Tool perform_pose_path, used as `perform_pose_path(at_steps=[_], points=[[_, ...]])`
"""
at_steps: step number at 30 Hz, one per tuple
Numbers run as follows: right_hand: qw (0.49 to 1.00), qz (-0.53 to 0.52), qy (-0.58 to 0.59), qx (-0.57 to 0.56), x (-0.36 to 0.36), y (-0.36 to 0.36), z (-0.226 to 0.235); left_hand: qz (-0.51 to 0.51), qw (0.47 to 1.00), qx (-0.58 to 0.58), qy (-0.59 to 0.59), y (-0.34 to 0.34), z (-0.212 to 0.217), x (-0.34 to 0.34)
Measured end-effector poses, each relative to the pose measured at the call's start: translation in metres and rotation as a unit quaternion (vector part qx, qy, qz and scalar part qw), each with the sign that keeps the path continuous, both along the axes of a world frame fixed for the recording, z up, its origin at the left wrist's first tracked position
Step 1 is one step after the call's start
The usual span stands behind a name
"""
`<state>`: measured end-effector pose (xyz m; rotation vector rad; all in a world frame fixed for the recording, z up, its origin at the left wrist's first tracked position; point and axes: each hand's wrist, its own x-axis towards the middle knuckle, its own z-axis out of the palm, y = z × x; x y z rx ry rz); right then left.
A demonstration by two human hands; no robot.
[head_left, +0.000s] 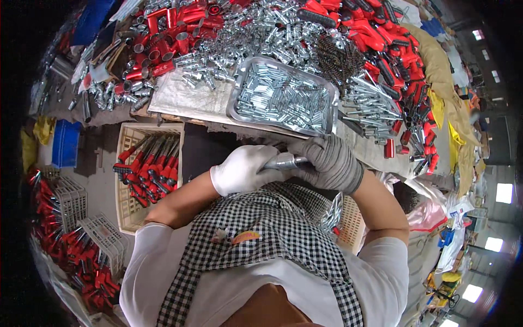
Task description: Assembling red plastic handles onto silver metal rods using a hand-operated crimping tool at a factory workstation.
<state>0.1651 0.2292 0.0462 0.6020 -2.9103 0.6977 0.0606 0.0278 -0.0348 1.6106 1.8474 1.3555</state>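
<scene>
My left hand (244, 170), in a white glove, is closed around a shiny silver metal cylinder (283, 162) in front of my apron. My right hand (333, 163), in a grey knit glove, grips the other end of that cylinder, with its fingers curled over it. Most of the cylinder is hidden by the gloves, and I cannot tell whether it is one piece or two. Just beyond my hands, at the bench edge, a metal tray (235, 103) holds many small silver pins (278, 95).
Red tubes (182, 38), silver fittings (201, 76), dark springs (335, 60), silver rods (373, 101) and red-and-black handles (381, 32) cover the bench. A cream crate (124, 212) of red-handled tools (155, 163) stands left. Grey crates (106, 240) and more red tools lie farther left.
</scene>
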Motion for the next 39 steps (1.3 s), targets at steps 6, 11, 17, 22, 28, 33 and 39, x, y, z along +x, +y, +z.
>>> perform_pose_path(at_steps=[6, 11, 17, 22, 28, 33, 39], points=[[0.992, 0.012, -0.016, -0.126, -0.012, -0.006, -0.007, -0.029, 0.995, -0.087, 0.022, -0.004, 0.011, -0.012], [0.934, 0.147, -0.051, -0.321, -0.039, -0.039, -0.031, -0.132, 0.988, -0.077, -0.010, 0.000, -0.004, -0.015], [0.950, 0.138, -0.020, -0.278, -0.036, -0.053, -0.030, -0.022, 0.995, -0.061, -0.075, -0.005, 0.010, -0.006], [0.944, 0.018, 0.040, -0.326, -0.020, -0.059, -0.054, 0.046, 0.989, -0.028, -0.135, 0.011, 0.023, 0.009], [0.899, -0.227, 0.064, -0.368, -0.017, -0.076, -0.052, 0.137, 0.970, 0.009, -0.203, 0.017, 0.031, 0.020], [0.946, -0.137, 0.057, -0.288, 0.001, -0.059, -0.037, 0.092, 0.992, 0.033, 0.085, -0.004, 0.031, -0.006], [0.633, -0.170, -0.304, -0.692, 0.059, -0.006, -0.087, -0.126, 0.796, 0.447, -0.387, 0.004, 0.036, -0.022]])
